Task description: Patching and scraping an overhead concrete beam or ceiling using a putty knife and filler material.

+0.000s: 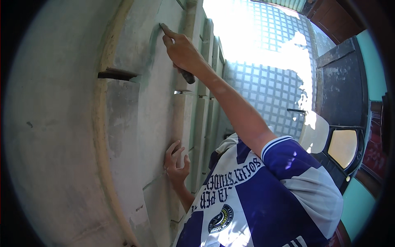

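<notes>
My right hand [181, 51] is closed round a knife-like tool with a dark rounded handle [187, 76], whose butt sticks out below the palm. My index finger stretches along the tool toward its tip, which meets a pale grey-green panel [154, 94]. The blade is mostly hidden by the fingers, so its exact kind is unclear. A darker greenish streak [153, 47] runs down the panel beside the tip. Lower down, my left hand [177, 162] rests against the panel near its raised edge, fingers bent and apart, holding nothing that I can see.
Raised strips [201, 119] run in rows beside the panel. A yellowish strip [101, 123] borders it on the left, with a dark gap [117, 75] near it. Sunlit patterned tiles [255, 78] lie beyond my right arm. A chair [343, 148] and a dark panel [341, 82] stand at the right.
</notes>
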A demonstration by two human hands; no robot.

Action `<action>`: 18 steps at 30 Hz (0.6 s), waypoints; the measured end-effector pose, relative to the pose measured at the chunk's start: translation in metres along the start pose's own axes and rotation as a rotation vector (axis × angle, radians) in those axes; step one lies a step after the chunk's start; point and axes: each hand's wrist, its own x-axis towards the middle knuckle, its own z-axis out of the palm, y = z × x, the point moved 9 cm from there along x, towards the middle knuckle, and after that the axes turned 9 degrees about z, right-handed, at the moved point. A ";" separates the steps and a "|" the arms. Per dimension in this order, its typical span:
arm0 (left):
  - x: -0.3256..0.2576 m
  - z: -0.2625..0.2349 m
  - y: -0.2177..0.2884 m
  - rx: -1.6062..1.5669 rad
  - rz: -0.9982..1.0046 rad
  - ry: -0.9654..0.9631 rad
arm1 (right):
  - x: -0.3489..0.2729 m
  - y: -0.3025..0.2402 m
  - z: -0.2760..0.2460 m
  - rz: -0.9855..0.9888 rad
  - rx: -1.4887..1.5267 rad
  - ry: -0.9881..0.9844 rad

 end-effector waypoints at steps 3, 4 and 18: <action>-0.004 -0.003 -0.004 -0.004 0.000 0.009 | -0.013 0.010 0.009 -0.021 -0.080 -0.068; -0.006 -0.002 -0.004 -0.006 0.001 0.009 | -0.016 0.013 0.011 -0.020 -0.081 -0.066; -0.004 -0.002 -0.003 0.021 0.020 -0.010 | -0.012 0.008 0.008 0.036 -0.068 -0.058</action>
